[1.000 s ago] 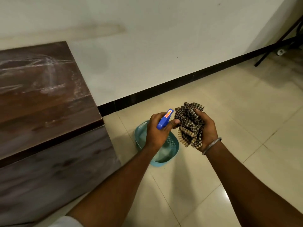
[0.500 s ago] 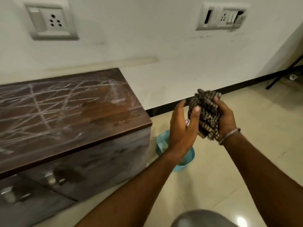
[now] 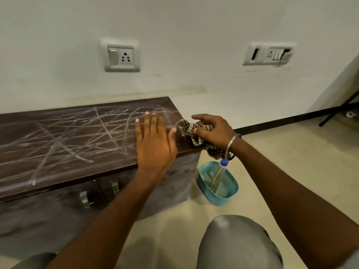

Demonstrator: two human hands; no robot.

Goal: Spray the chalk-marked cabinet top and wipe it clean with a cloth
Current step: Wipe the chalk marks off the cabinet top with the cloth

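Cabinet top: the long dark-brown wooden cabinet top stood against the far wall and ran in from the left. White chalk lines crossed nearly all of it.
Left hand: the left hand was palm down over the right end of the top, fingers straight and a little spread, holding nothing. I could not tell whether it pressed the wood or only hovered.
Right hand: the right hand sat at the far right corner, fingers curled round a bunched brown-and-cream checked cloth. Part of the cloth lay on the wood and a tail hung over the right end below the wrist.
Bottle: a blue-topped clear plastic bottle leaned in a teal plastic basket on the floor, just right of the cabinet.
Stage: by my reckoning the wiping was only starting, with almost all the chalk yet to clear.
Risk, smearing: a cloth kept so tightly bunched would likely touch only a narrow strip and push the chalk into a grey haze.
Risk, dry patches: I could not see how wet the wood was. Any dry stretch would probably streak.
Risk, left palm: resting on the marks, it could pick up chalk and print it onto cleaned wood.
Risk, hanging tail: it might catch the corner or drip towards the floor.
Risk, bangle: the metal bangle on the right wrist could scrape the edge on a low stroke.
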